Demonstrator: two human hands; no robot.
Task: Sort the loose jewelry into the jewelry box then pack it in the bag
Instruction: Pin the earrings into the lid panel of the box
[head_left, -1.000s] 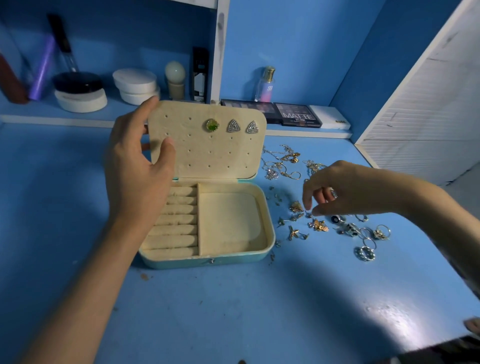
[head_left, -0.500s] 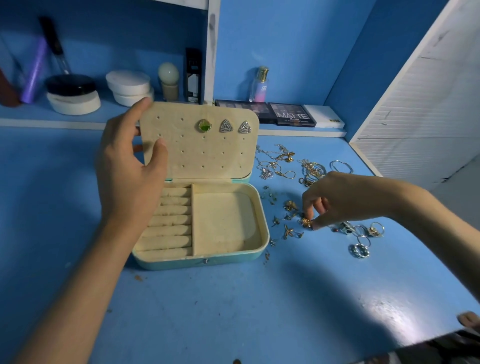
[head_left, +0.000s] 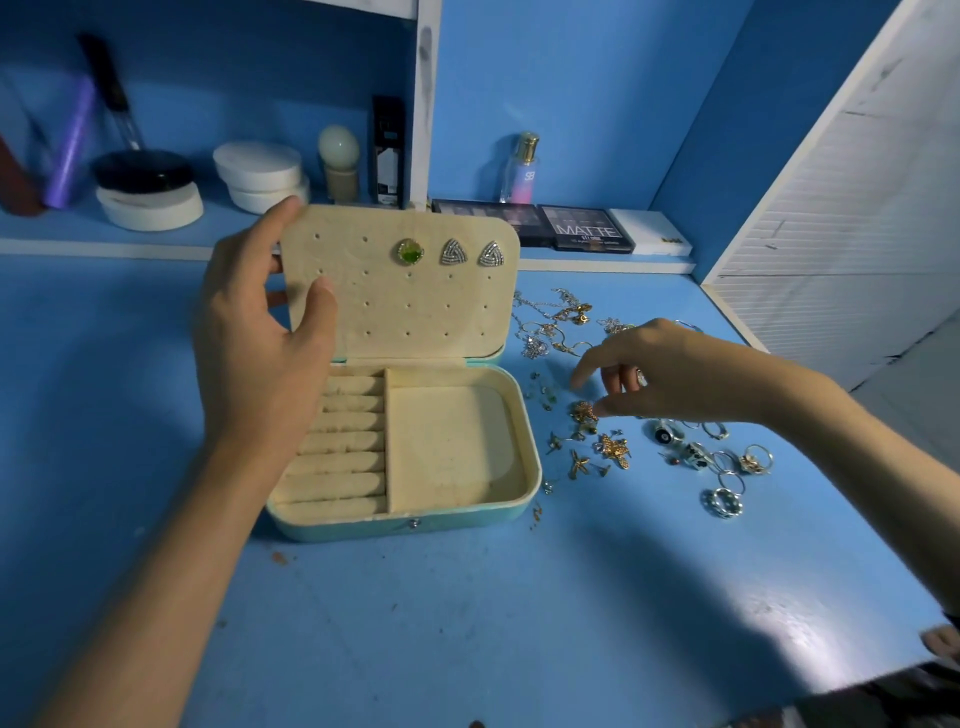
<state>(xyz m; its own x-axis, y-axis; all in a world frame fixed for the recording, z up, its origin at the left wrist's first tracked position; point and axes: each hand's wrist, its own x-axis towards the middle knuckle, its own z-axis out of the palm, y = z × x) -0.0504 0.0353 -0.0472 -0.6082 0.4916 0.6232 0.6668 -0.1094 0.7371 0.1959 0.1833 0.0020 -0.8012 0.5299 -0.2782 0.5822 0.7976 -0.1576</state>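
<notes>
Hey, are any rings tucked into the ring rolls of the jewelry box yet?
No, the visible ring rolls hold nothing; the rings lie on the table right of the jewelry box.

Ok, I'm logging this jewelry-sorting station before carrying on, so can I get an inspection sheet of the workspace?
Surface: blue table, small specks near the box front.
Job's things: jewelry box open, ring rolls and compartment empty; a green stud and two triangular studs pinned in the lid; loose jewelry lies right of the box. No bag seen.
Clutter: shelf behind holds compacts, perfume bottle, eyeshadow palettes.
Hands: left hand grips the lid's left edge; right hand hovers open over the gold pieces.
Cables: nothing seen.
Surroundings: blue walls, white louvred panel at right.
</notes>
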